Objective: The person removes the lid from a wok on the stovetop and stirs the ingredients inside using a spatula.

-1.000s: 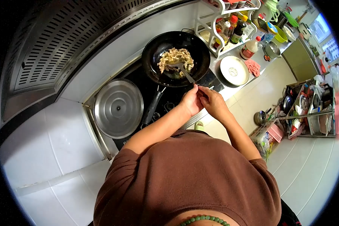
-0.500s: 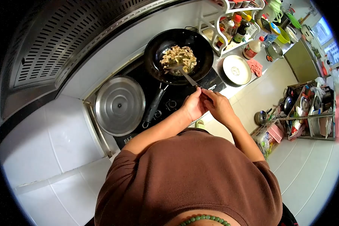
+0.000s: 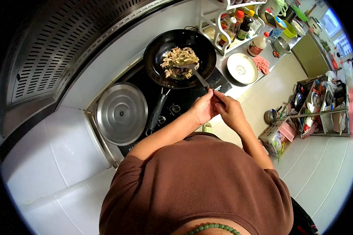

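A black wok (image 3: 206, 55) stands on the dark cooktop (image 3: 176, 98), with pieces of cooked food (image 3: 175, 58) in it. The metal spatula (image 3: 200, 78) reaches into the wok, its blade among the food and its handle running back to my hands. My left hand (image 3: 203, 107) is closed around the handle end. Beside it, my right hand (image 3: 228, 111) is also closed at the handle, its fingertips close to my left hand's fingers. Part of the handle is hidden by the hands. The wok's black handle (image 3: 157, 111) points toward my body, untouched.
A metal lid (image 3: 121, 113) lies left of the wok. To the right are a white plate (image 3: 242, 68), a pink cloth (image 3: 261, 64), a red-capped bottle (image 3: 258, 44) and a white rack (image 3: 223, 47) of bottles. Scissors (image 3: 275, 54) lie near a metal pot (image 3: 281, 45).
The view has shifted slightly. The spatula's blade has moved a little within the food, from its lower side toward its middle right. Both hands stay at the handle.
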A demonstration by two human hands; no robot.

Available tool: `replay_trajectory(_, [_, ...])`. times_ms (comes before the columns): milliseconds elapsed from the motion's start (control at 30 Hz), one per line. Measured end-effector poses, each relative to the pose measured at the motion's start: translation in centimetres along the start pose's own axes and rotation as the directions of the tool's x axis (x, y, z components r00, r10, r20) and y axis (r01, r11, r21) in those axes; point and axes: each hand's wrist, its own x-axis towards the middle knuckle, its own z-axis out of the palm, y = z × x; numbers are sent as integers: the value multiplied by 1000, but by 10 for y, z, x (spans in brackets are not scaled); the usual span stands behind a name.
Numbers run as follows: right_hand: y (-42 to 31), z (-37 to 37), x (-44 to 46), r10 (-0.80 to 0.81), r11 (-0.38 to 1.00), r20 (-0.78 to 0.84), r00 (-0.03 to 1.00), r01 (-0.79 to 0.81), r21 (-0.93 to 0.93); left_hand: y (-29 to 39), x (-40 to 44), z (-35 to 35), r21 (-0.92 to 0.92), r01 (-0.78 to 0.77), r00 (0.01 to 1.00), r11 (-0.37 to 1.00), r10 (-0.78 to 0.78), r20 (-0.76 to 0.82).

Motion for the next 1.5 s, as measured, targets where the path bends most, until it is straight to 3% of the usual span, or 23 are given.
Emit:
replay_trajectory(33, [-3,-6,-4,1,1000,-11,1000,0,11,-2,1,0,-1,25,996,1000,-24,81])
replay_trajectory(167, [-6,-15,-14,43,999,-11,999,-44,-19,-12,5,0,-28,84,995,996,-82,63])
replay_trajectory(200, [-4,-14,-13,34,999,1,999,-34,-33,-11,5,-2,-67,107,987,992,-98,127])
replay_trajectory(367, [8,4,-2,21,1000,14,1000,-21,-13,-5,5,-7,3,11,999,1000,-11,-32])
replay_trajectory(500, [11,4,5,12,996,-55,998,-7,86,5,10,-4,68,-29,1000,997,29,-2])
replay_trajectory(667, [17,8,28,-27,997,-143,989,37,72,22,31,3,69,-100,995,993,101,-3])
replay_trajectory(767, [31,21,39,-6,988,-121,993,25,151,29,43,-8,71,-74,993,995,79,-83])
replay_trajectory(800, [30,20,39,81,992,-23,996,-78,95,28,43,-11,32,-69,992,997,72,-99])
replay_trajectory(900, [35,25,36,50,987,-3,999,-49,152,24,38,-19,58,-76,980,995,85,-178])
replay_trajectory(1000, [29,22,38,106,988,20,994,-108,114,26,40,-21,54,-97,986,994,104,-132])
replay_trajectory(1133, [32,23,52,-19,992,-105,994,32,125,40,44,-8,99,-117,983,988,130,-133])
replay_trajectory(1267, [35,26,65,-15,992,-127,992,30,122,50,69,-25,72,-163,977,984,171,-126])
replay_trajectory(1433, [33,31,57,2,988,-72,997,9,155,41,53,-23,75,-91,958,993,108,-267])
replay_trajectory(1500, [37,36,53,5,987,-52,999,4,162,37,48,-26,62,-121,963,991,132,-237])
